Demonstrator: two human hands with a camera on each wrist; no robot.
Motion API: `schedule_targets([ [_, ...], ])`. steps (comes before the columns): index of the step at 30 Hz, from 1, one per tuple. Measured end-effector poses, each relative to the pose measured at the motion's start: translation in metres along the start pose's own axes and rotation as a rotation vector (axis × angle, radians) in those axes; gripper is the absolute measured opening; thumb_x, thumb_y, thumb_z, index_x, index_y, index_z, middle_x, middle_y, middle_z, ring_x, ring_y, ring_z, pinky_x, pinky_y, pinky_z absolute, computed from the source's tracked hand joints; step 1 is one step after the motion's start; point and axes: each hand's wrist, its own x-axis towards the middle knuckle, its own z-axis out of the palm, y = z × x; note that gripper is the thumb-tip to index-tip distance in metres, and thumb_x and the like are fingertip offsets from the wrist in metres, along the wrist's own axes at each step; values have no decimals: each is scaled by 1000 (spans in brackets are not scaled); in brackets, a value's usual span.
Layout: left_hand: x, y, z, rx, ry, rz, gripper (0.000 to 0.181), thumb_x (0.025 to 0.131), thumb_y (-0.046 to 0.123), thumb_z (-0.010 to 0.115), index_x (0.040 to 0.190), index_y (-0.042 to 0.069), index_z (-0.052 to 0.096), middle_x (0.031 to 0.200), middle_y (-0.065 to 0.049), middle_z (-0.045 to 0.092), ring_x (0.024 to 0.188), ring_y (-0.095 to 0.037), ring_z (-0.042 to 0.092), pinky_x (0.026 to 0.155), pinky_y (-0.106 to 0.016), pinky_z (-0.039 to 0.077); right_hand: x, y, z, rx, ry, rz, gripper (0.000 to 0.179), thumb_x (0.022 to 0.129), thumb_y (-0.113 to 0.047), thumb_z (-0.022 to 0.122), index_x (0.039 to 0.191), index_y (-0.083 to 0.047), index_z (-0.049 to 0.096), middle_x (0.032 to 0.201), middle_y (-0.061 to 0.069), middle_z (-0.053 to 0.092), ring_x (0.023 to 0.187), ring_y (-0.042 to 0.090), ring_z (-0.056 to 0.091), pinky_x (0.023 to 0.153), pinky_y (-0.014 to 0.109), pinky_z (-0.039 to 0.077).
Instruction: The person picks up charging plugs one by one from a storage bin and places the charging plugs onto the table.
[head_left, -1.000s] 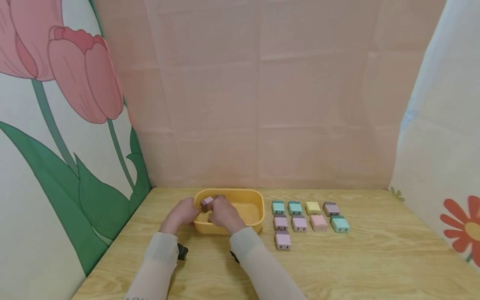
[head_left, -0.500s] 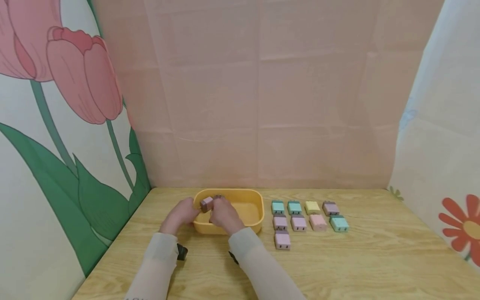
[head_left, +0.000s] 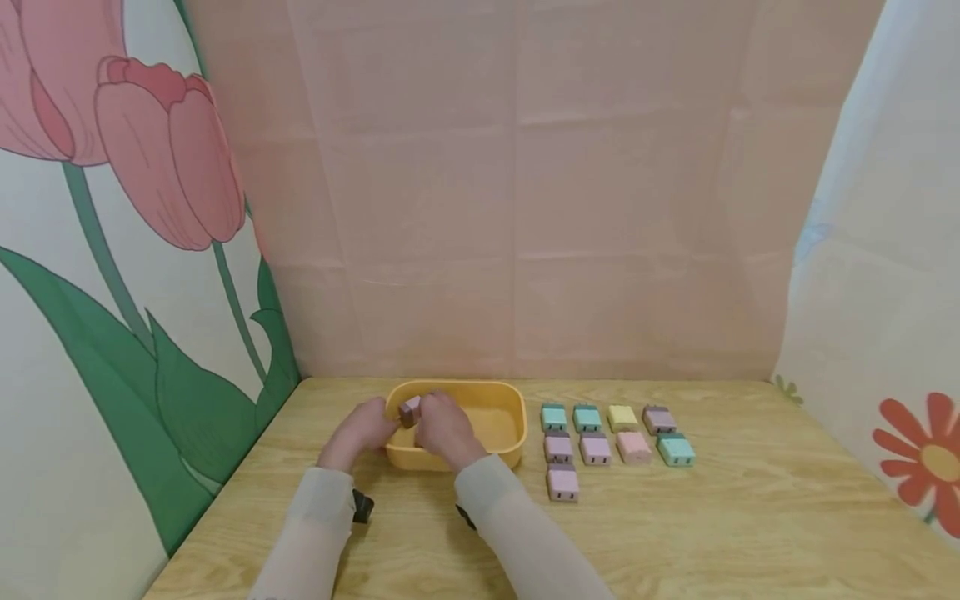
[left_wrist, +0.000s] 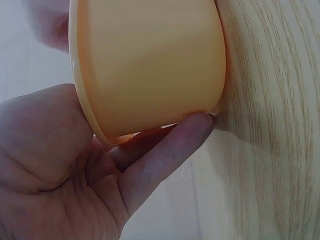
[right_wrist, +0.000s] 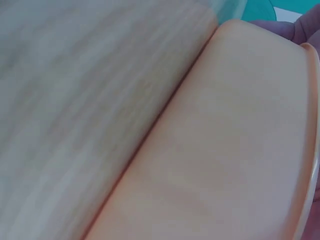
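Note:
A yellow plastic bin (head_left: 504,421) stands on the wooden table. My left hand (head_left: 366,423) grips its left end; in the left wrist view the fingers (left_wrist: 160,157) lie along the outer wall, below the rim. Over the inside of the bin, my right hand (head_left: 447,428) has its fingers curled on a small purple plug-in charger (head_left: 409,411), which shows at their left side. The right wrist view has mostly the bin's outer wall (right_wrist: 215,140), with parts of a hand at the rim; the charger is hidden there.
Right of the bin, plug-in chargers lie in rows: teal ones (head_left: 554,417) at the back, a yellow one (head_left: 622,418), purple ones (head_left: 562,483) and a pink one (head_left: 634,447). A pink cloth wall (head_left: 517,250) closes off the table's far edge.
The right hand has shifted slightly over the bin, and the prongs that showed beyond it earlier are hidden now. The left hand keeps its hold; the chargers on the table lie as before.

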Motion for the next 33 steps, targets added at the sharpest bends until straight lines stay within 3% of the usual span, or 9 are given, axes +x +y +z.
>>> schedule_targets([
  [5, -9, 11, -1, 0, 6, -48, 16, 102, 11, 60, 109, -3, 66, 89, -13, 69, 72, -22, 67, 63, -29, 53, -14, 10, -20, 74, -20, -97, 11, 79, -3, 83, 86, -9, 77, 97, 5, 69, 83, 19, 55, 74, 33, 50],
  [12, -10, 13, 2, 47, 27, -45, 21, 104, 15, 62, 113, -4, 66, 90, -11, 68, 73, -20, 65, 63, -28, 50, -20, 18, -27, 93, -13, -94, 15, 78, -8, 82, 73, -13, 69, 93, 4, 65, 79, 17, 54, 67, 30, 47],
  [16, -9, 11, 4, 40, 31, -43, 22, 101, 13, 62, 114, -5, 65, 91, -12, 68, 73, -21, 65, 63, -28, 50, -21, 26, -32, 150, -18, -101, 12, 78, -6, 83, 85, -12, 75, 91, 3, 68, 75, 18, 54, 62, 30, 44],
  [20, -10, 11, 4, 40, 26, -28, 22, 98, 10, 61, 113, -7, 65, 91, -14, 70, 72, -21, 67, 63, -29, 53, -26, 34, -41, 180, -27, -112, 27, 79, -5, 81, 106, -10, 82, 103, 5, 74, 76, 18, 56, 62, 31, 45],
  [26, -10, 14, 1, 71, 19, -52, 27, 101, 12, 62, 118, -8, 65, 93, -14, 71, 76, -22, 69, 69, -32, 55, -33, 45, -58, 225, -23, -66, 13, 81, -10, 81, 91, -9, 72, 97, 5, 67, 73, 19, 57, 62, 33, 47],
  [33, -8, 12, 2, 58, 20, -59, 30, 101, 12, 61, 122, -9, 64, 96, -15, 70, 76, -22, 68, 67, -30, 54, -39, 54, -64, 209, -20, -57, 24, 82, -12, 85, 103, -6, 75, 106, 7, 67, 83, 22, 59, 71, 37, 52],
])
